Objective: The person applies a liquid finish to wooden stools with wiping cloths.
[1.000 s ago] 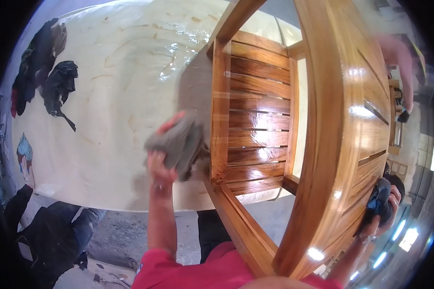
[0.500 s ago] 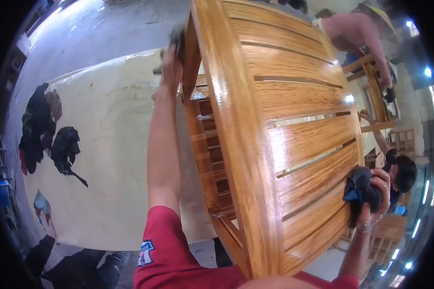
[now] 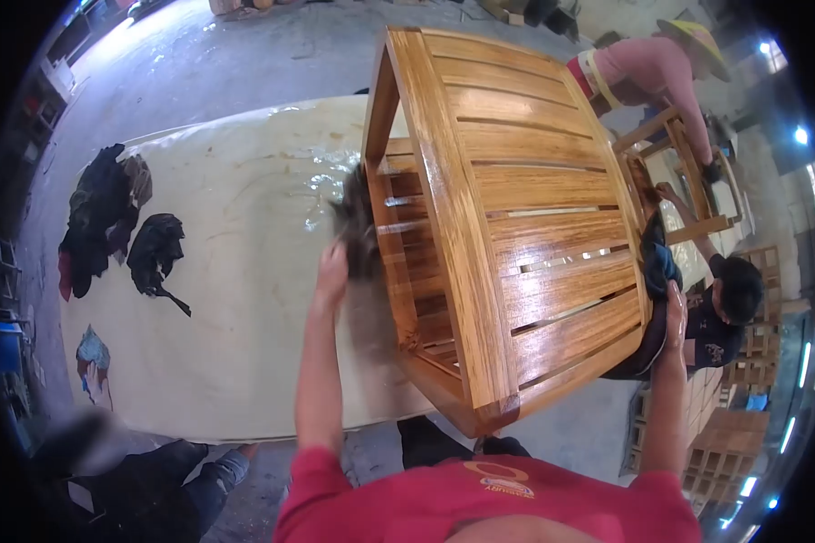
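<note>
A glossy slatted wooden chair (image 3: 507, 226) lies tipped on a pale worktable (image 3: 235, 271). My left hand (image 3: 333, 267) holds a grey rag (image 3: 358, 222) against the chair's left frame rail. On the chair's right edge, my right hand (image 3: 675, 312) presses a dark blue cloth (image 3: 658, 262). Both arms reach out from my red shirt at the bottom of the view.
Dark rags (image 3: 118, 226) lie heaped on the table's left side, with a small blue cloth (image 3: 91, 348) nearer the edge. A person in pink (image 3: 661, 72) works on another frame at the upper right, a person in dark clothes (image 3: 729, 312) is beside the chair, and another crouches at the lower left (image 3: 136, 480).
My left hand has swept the grey rag up the left rail and back down to its middle. My right hand slid its cloth up the chair's right edge. The view shifted back.
</note>
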